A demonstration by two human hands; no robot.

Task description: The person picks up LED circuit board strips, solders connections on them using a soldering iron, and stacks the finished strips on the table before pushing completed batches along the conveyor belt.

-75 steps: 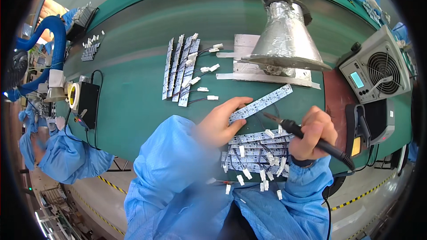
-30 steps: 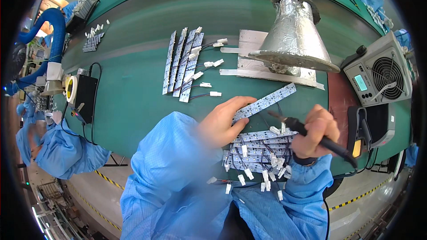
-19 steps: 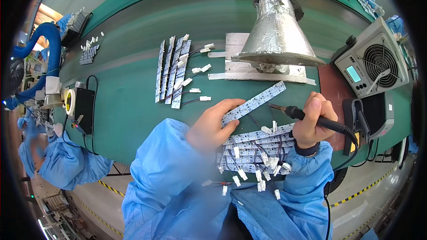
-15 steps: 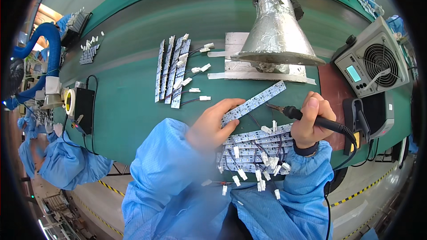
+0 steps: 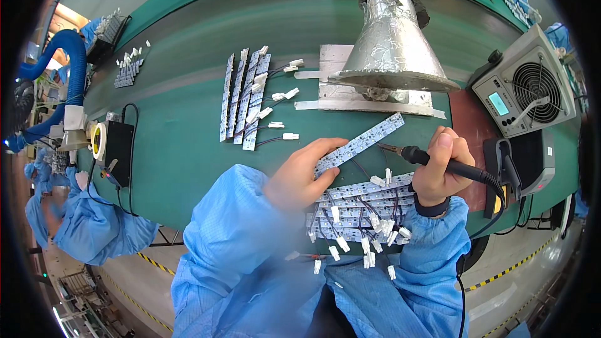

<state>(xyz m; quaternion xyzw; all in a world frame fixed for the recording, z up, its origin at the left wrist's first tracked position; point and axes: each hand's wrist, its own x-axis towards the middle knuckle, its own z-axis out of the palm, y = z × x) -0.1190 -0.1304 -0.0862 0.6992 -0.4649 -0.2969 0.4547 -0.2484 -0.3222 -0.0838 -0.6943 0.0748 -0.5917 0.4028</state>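
Note:
My left hand (image 5: 307, 172) grips the near end of a long narrow circuit board strip (image 5: 366, 141), thumb on one edge and fingers on the other. The strip slants up to the right, dotted with small parts. In my right hand (image 5: 443, 166) is a soldering iron (image 5: 460, 171), fingers wrapped round its dark handle, cord trailing right. Its tip (image 5: 387, 147) points left, close to the strip's right edge; whether they touch I cannot tell. Below both hands lies a pile of similar strips (image 5: 338, 213) with dark wires and white connectors (image 5: 342, 244).
A foil-covered fume hood (image 5: 397, 44) hangs over a taped board (image 5: 332, 91). Several wired strips (image 5: 256, 100) lie at the middle left. A grey fan unit (image 5: 526, 87) and a soldering iron stand (image 5: 501, 166) are at right. A black device (image 5: 116, 153) sits left, near a person's blue sleeve (image 5: 103, 225).
Hardly anything differs. Both hands keep their hold on the strip and the soldering iron, and the whole view has shifted very slightly.

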